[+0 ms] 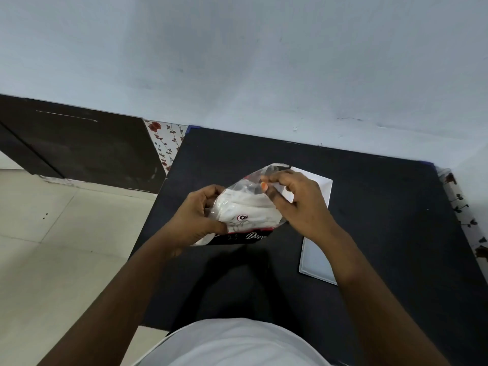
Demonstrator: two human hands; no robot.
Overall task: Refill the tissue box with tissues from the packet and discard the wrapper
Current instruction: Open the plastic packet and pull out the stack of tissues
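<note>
Here, watching remotely through the head camera, I am seeing both hands working on the packet [245,210], which is being held up above the black table [383,207], not resting on it.

Left hand [196,217]: it is closing around the packet's left end, thumb pressing the front face near the printed band, fingers wrapping behind. Firm hold on the packet.

Right hand [295,204]: thumb and forefinger are pinching the clear plastic at the packet's upper right edge, where the wrapper is puffing up loose over the tissues [243,204]. I judge this to be the opening step; I cannot tell whether the plastic is already torn.

The white tissue box [317,249] is lying on the table to the right, partly hidden under the right hand and wrist. I cannot see whether it is open.

Risks as I am reading them:
- The plastic looks thin and slack; a pinch on loose film could slip, or stretch it rather than tear it.
- A sudden tear while the left hand is squeezing could push the stack out sideways, onto the table or off its left edge toward the tiled floor [52,233].
- Squeezing is already bowing the stack; crumpled tissues may not sit flat in the box.
- The right wrist is hovering just above the box and could nudge it.
</note>
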